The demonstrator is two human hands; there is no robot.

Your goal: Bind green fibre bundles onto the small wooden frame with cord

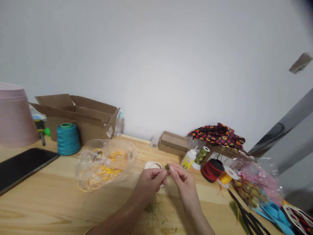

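Observation:
My left hand [152, 182] and my right hand [184, 182] meet over the middle of the wooden table, thumbs and fingertips pinched together. Between them shows a small dark green tuft [167, 166], too small to name more exactly; the right fingertips press against it. What lies inside the left pinch is hidden. Behind the hands lies a flat off-white cut-out piece [149, 164], partly covered. Below them, loose greenish threads [153, 208] are scattered on the tabletop, with small dark bits nearby.
On the left are a clear bag of yellow cord [105, 169], a teal thread cone [67, 139], an open cardboard box [73, 122] and a phone [26, 166]. Rightward stand a glue bottle [188, 159], a green spool [201, 155] and a red-black spool [212, 170]; black scissors [246, 215] lie nearer.

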